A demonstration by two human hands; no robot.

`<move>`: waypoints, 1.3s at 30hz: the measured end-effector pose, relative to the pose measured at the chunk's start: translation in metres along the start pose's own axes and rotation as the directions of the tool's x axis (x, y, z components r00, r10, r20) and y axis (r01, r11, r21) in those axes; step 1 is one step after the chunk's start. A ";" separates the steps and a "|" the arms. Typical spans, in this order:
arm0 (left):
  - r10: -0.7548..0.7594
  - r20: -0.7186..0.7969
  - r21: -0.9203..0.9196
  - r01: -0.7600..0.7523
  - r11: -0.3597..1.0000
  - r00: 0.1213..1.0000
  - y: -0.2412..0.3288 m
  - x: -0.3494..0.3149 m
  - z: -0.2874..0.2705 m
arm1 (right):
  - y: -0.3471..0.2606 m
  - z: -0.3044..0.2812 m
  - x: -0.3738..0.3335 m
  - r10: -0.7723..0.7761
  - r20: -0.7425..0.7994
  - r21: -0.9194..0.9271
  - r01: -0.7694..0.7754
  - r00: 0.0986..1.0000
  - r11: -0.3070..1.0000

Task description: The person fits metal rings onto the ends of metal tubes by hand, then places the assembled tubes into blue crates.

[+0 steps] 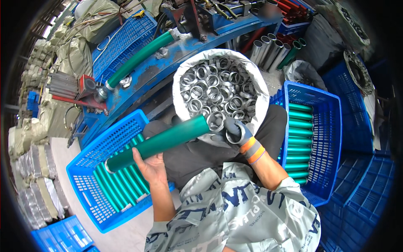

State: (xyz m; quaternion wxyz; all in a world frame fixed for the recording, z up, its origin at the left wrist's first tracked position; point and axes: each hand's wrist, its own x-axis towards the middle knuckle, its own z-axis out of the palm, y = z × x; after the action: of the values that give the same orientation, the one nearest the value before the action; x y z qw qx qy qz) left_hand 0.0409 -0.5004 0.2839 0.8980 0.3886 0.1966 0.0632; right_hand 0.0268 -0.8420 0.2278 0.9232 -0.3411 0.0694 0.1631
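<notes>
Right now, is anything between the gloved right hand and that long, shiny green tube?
Between the gloved right hand and the green tube in the bare left hand, only a round silver metal ring shows, near the tube's upper end; nothing else visible blocks.

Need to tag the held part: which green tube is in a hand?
The green tube slanting above the lap, in the bare left hand; the others are in blue crates, at the workbench or standing upright.

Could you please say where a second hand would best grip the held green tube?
Probably its right half, from above: the green tube is a straight, round barrel with that half bare, since the left hand holds only the left half.
</notes>
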 end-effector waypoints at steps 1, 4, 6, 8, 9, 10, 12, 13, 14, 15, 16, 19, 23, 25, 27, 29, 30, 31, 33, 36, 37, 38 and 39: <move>0.005 0.007 0.005 -0.005 1.000 1.000 0.001 0.000 -0.002 | -0.002 0.006 -0.001 0.001 -0.008 -0.011 -0.001 1.000 1.000; 0.012 0.016 0.015 -0.013 1.000 1.000 0.003 0.000 0.003 | 0.004 -0.003 0.007 -0.212 0.114 -0.181 0.230 0.971 0.956; 0.030 0.019 0.009 -0.030 1.000 0.999 0.006 -0.002 0.003 | -0.006 0.017 0.005 -0.118 0.096 0.102 0.108 0.988 0.989; 0.047 0.024 0.005 -0.048 0.999 0.999 0.009 -0.004 0.004 | 0.002 0.013 0.011 -0.131 -0.047 -0.121 0.125 0.990 0.985; 0.054 0.037 -0.038 -0.052 0.998 0.998 0.010 -0.006 0.006 | 0.000 0.011 0.009 -0.188 0.003 -0.271 0.182 0.982 0.945; 0.060 0.050 -0.081 -0.056 0.995 0.997 0.011 -0.006 0.007 | -0.001 0.009 0.008 -0.187 0.004 -0.269 0.181 0.982 0.946; 0.069 0.060 -0.069 -0.065 0.995 0.996 0.013 -0.007 0.007 | -0.014 0.021 0.005 -0.355 0.235 -0.774 0.395 0.905 0.495; 0.073 0.075 -0.057 -0.069 0.996 0.995 0.014 -0.007 0.006 | -0.024 0.026 0.003 -0.288 0.243 -0.758 0.366 0.926 0.540; 0.072 0.075 -0.057 -0.068 0.996 0.995 0.015 -0.008 0.006 | -0.024 0.029 0.001 -0.288 0.242 -0.758 0.366 0.927 0.540; 0.067 0.075 -0.065 -0.062 0.996 0.995 0.017 -0.007 0.004 | -0.022 0.031 -0.002 -0.284 0.182 -0.619 0.334 0.941 0.710; 0.062 0.074 -0.072 -0.056 0.996 0.995 0.018 -0.008 0.003 | -0.020 0.034 -0.004 -0.267 0.124 -0.447 0.294 0.956 0.845; 0.077 0.072 -0.078 -0.071 0.994 0.994 0.018 -0.009 0.006 | -0.018 0.027 -0.009 -0.223 0.083 -0.438 0.237 0.971 0.867; 0.094 0.091 -0.075 -0.087 0.993 0.991 0.017 -0.009 0.006 | -0.019 0.027 -0.006 -0.183 0.168 -0.487 0.243 0.969 0.839; 0.088 0.107 -0.056 -0.083 0.995 0.990 0.018 -0.009 0.005 | -0.019 0.031 -0.005 -0.199 0.181 -0.446 0.261 0.963 0.856; 0.080 0.117 -0.047 -0.075 0.996 0.990 0.017 -0.009 0.007 | -0.019 0.030 -0.004 -0.230 0.172 -0.184 0.261 0.958 0.948; 0.071 0.125 -0.037 -0.067 0.997 0.990 0.015 -0.010 0.009 | -0.015 0.030 -0.003 -0.225 0.171 -0.074 0.241 0.959 0.968; 0.082 0.124 -0.018 -0.080 0.997 0.989 0.013 -0.011 0.010 | -0.012 0.030 -0.003 -0.221 0.170 0.037 0.218 0.960 0.975; 0.093 0.124 0.000 -0.094 0.996 0.988 0.012 -0.012 0.011 | -0.012 0.030 -0.003 -0.230 0.165 0.029 0.228 0.959 0.973; 0.095 0.123 0.006 -0.097 0.995 0.988 0.010 -0.012 0.009 | -0.011 0.029 -0.005 -0.204 0.137 -0.017 0.208 0.969 0.978; 0.104 0.118 0.019 -0.107 0.994 0.987 0.007 -0.012 0.008 | -0.012 0.030 -0.007 -0.210 0.111 -0.157 0.226 0.971 0.961; 0.111 0.114 0.026 -0.115 0.993 0.987 0.006 -0.012 0.008 | -0.013 0.030 -0.008 -0.239 0.117 -0.250 0.261 0.964 0.932; 0.111 0.114 0.026 -0.115 0.993 0.987 0.005 -0.012 0.008 | -0.014 0.029 -0.008 -0.239 0.117 -0.250 0.262 0.964 0.932; 0.112 0.121 0.030 -0.116 0.993 0.986 0.004 -0.012 0.007 | -0.015 0.028 -0.009 -0.210 0.109 -0.305 0.234 0.972 0.923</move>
State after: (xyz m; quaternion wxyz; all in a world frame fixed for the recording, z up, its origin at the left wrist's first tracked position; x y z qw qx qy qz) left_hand 0.0332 -0.5059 0.2949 0.8957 0.4186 0.1215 0.0875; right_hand 0.0238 -0.8367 0.2598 0.8712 -0.4836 -0.0311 0.0791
